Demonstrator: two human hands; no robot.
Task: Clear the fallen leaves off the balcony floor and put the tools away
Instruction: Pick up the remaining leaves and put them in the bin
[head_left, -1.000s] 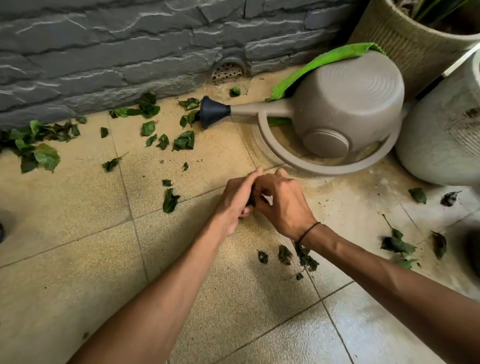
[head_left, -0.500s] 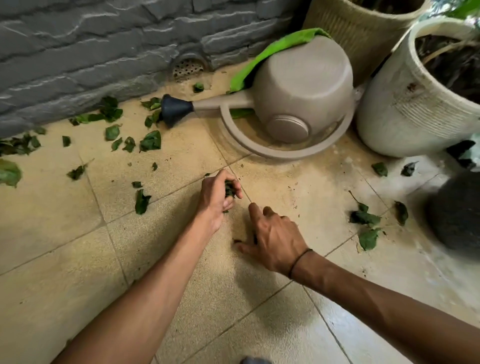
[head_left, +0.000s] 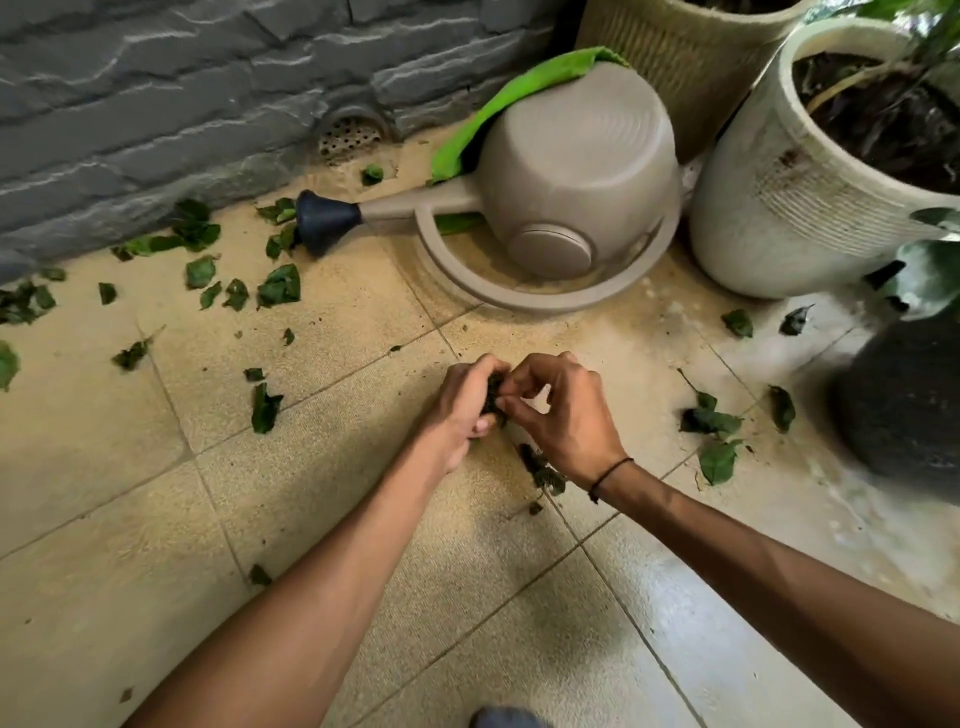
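Risen off the tiled floor (head_left: 156, 519), right hand (head_left: 566, 415) joins left hand (head_left: 462, 405) gripping leaves (head_left: 494, 397).

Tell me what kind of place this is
Probably a balcony or small patio with potted plants. Beige floor tiles meet a grey stone wall that has a drain grate at its foot, and a watering can lies beside a white planter.
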